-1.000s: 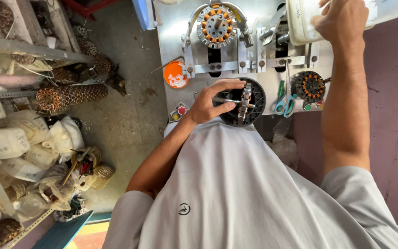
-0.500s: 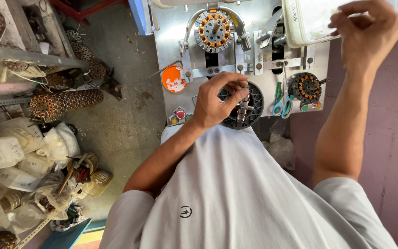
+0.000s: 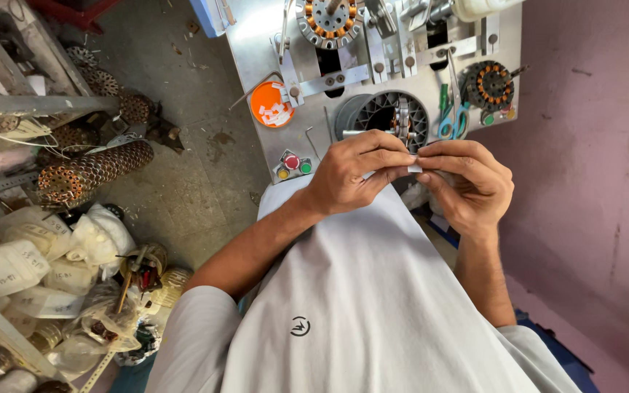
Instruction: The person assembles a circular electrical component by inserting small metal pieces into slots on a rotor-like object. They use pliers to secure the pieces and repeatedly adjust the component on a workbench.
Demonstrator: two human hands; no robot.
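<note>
Both hands (image 3: 409, 175) on white strip (image 3: 414, 168)

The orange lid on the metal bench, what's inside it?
The orange lid holds a small heap of white paper-like slips, piled toward its lower right. Whatever lies beneath the heap is covered. Both hands are away from it, pinching a white slip.

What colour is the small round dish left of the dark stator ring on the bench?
Orange, holding small white pieces: the small round dish shows best in the head view.
</note>
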